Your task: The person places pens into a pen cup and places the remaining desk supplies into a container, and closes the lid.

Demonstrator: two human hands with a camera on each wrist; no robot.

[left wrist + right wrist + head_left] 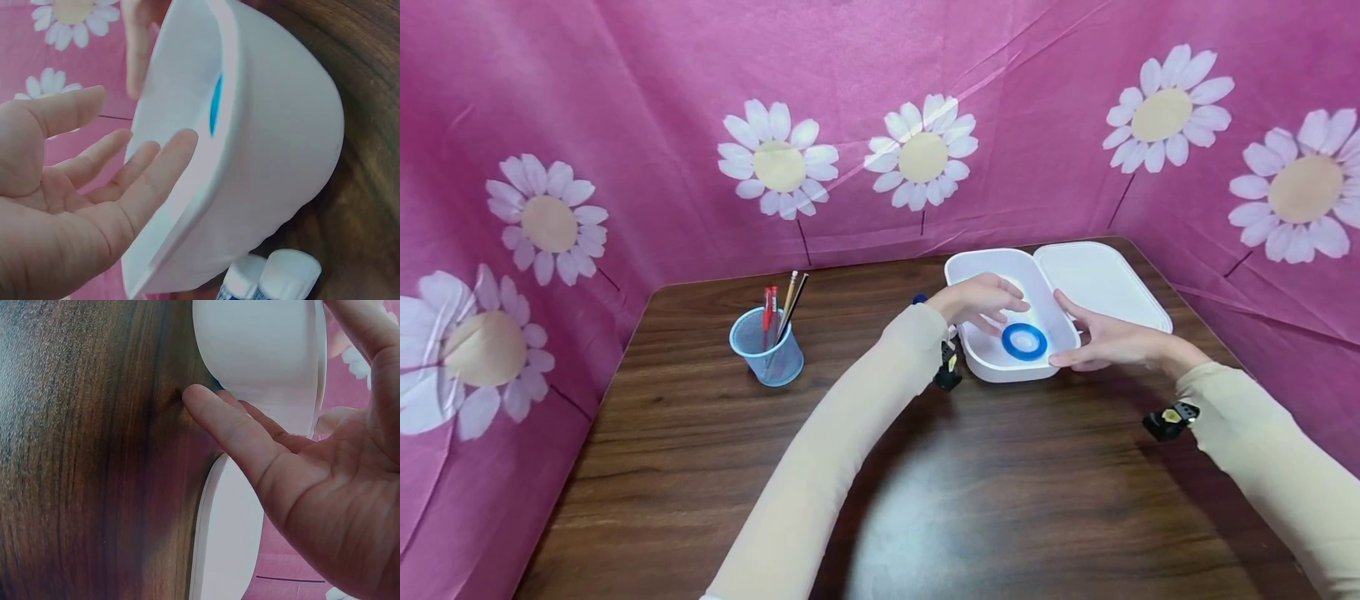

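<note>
A white plastic box (1003,371) stands at the right back of the table with its top uncovered. Inside it lies a blue ring (1024,342) that looks like a roll of tape; the left wrist view catches only its blue edge (216,106) past the rim. My left hand (81,194) hovers over the box opening, fingers loosely spread and holding nothing. At the box's right side, my right hand (1112,340) has its thumb by the rim and its straight fingers against the near corner. The white lid (1101,283) lies flat beside the box.
Two white-capped tubes with blue labels, like glue sticks (290,275), stand beside the box's left side. A blue mesh pen cup (767,354) with red pens (767,310) and pencils stands further left. A pink flowered cloth (850,75) hangs behind the wooden table (700,483).
</note>
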